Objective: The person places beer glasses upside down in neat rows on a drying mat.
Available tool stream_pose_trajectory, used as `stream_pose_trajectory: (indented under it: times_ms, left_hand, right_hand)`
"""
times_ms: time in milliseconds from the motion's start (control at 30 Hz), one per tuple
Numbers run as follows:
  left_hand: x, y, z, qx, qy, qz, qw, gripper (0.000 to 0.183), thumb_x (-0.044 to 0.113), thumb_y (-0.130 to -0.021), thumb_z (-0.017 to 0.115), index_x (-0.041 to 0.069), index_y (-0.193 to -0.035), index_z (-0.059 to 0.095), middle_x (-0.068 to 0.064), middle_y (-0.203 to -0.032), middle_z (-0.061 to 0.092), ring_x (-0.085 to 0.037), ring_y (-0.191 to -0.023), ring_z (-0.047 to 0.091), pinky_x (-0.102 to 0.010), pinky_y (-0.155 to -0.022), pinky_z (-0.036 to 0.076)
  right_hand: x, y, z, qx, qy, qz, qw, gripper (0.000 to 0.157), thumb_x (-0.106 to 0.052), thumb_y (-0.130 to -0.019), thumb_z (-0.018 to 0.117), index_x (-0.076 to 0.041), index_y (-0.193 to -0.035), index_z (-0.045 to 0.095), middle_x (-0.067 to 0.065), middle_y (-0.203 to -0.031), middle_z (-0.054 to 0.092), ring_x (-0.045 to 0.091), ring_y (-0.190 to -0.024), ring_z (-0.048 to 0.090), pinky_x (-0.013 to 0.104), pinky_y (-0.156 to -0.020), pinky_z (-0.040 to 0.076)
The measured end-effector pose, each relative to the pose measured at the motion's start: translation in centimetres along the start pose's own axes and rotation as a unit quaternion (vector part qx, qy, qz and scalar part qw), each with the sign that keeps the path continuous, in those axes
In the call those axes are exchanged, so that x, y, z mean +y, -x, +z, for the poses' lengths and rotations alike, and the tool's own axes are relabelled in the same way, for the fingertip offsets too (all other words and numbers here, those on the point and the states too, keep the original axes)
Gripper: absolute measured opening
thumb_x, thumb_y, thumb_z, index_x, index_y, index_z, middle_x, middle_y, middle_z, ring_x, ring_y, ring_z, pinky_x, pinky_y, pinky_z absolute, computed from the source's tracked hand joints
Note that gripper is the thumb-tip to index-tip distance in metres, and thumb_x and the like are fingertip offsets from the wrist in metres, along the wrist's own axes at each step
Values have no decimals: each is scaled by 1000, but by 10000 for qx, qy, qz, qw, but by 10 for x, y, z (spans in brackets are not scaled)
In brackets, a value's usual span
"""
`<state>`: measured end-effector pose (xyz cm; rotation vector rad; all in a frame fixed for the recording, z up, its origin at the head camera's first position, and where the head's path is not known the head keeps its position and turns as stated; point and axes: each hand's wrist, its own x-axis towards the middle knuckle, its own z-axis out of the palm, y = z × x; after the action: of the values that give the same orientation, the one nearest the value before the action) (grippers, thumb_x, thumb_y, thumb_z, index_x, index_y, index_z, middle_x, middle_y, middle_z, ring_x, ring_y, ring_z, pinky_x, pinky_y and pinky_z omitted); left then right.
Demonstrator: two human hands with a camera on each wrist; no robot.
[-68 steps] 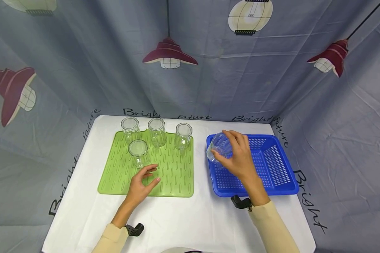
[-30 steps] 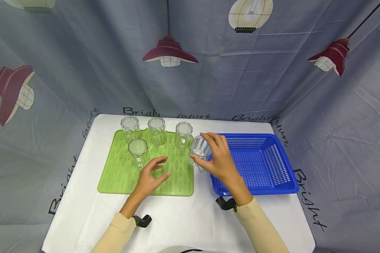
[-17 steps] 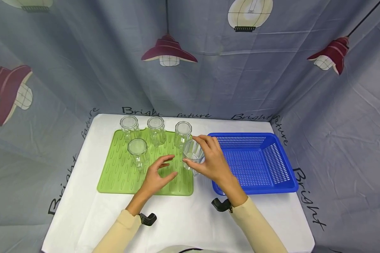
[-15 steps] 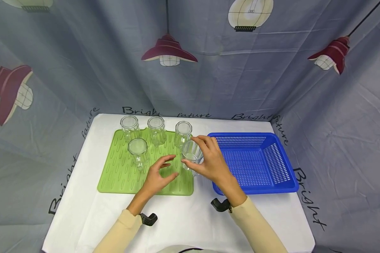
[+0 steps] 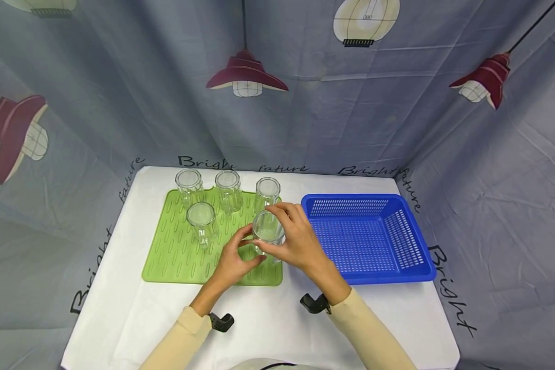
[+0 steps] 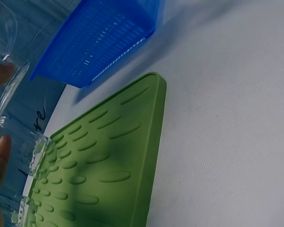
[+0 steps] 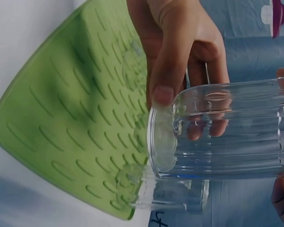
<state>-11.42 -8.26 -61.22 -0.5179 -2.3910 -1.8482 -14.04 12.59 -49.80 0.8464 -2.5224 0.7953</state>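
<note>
In the head view my right hand (image 5: 296, 239) grips a clear drinking glass (image 5: 267, 231) over the right part of the green ridged mat (image 5: 176, 262). Curled close around the glass's lower end is my left hand (image 5: 233, 264). The right wrist view shows my left thumb (image 7: 163, 94) at that flared end of the glass (image 7: 227, 127), with other fingers seen through it. Several similar glasses stand upright on the mat: two at the back left, one at the back right just behind the held glass, and one glass (image 5: 202, 223) in front.
A blue perforated plastic basket (image 5: 367, 277) sits right of the mat, with no glasses seen in it. Both rest on a white-covered table (image 5: 268, 318). A grey curtain (image 5: 300, 128) with printed lamps hangs behind and at the sides.
My right hand has carried the glass left from over the basket to above the mat. The left hand has moved right and now meets the glass. The standing glasses stay put.
</note>
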Motion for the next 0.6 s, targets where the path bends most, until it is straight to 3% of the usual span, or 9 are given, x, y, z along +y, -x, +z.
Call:
stream_pose_trajectory:
  times_ms: [333, 600]
  left_hand:
    - [0, 0, 3, -156, -90, -205, 9996, 91, 12, -84, 93, 19, -161, 45, -12, -157, 58, -37, -143, 59, -56, -117, 54]
    - [3, 0, 3, -222, -193, -269, 9992, 86, 15, -85, 93, 16, -158, 47, -11, -154, 61, -36, -142, 60, -57, -117, 54]
  right_hand:
    - [-7, 0, 4, 77, -73, -217, 9997, 83, -48, -75, 96, -9, -141, 65, 12, -136, 64, 27, -116, 58, 41, -91, 57]
    - [-6, 0, 4, 78, -164, -165, 9997, 81, -47, -77, 96, -10, -142, 65, 10, -138, 64, 27, -119, 59, 42, -96, 56]
